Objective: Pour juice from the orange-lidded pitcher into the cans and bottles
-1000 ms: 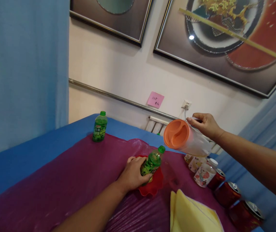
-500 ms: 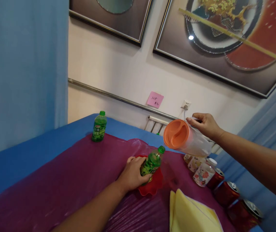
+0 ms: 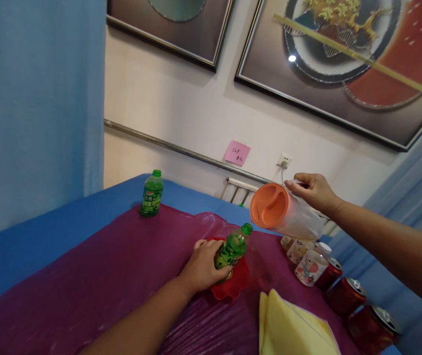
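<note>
My left hand is wrapped round a green-labelled bottle with a green cap, which leans to the right over a red scalloped dish. By its handle, my right hand grips a clear pitcher with an orange lid. The pitcher is tilted, its lid end toward the bottle and slightly above the cap. A little liquid shows low in the pitcher. Lid and cap are apart. My left palm hides part of the bottle and dish.
Another green bottle stands at the far left of the purple sheet. A folded yellow cloth lies in front. Along the right edge stand clear labelled bottles and several red cans. Blue curtains hang on both sides.
</note>
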Available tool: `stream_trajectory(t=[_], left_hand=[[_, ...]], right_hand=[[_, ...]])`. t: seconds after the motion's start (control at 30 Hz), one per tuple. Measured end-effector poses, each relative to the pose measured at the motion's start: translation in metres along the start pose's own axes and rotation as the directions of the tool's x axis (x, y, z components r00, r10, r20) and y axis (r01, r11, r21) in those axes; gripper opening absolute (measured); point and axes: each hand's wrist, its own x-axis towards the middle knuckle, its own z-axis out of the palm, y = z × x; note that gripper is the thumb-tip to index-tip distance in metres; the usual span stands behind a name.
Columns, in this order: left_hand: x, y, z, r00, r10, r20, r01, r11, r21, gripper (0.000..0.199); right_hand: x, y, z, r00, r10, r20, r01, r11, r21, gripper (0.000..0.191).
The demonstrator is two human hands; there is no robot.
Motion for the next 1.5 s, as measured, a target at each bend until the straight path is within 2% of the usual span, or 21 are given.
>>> stream_trajectory(t=[1.5], left_hand=[[-0.0023,0.0021,-0.0019,1.000,0.010,-0.012,-0.010,1.000,-0.002,0.033]], right_hand=[[-0.0023,-0.0075,-0.0077,1.000,0.010,0.010,-0.010,0.999,-0.033,0.052]])
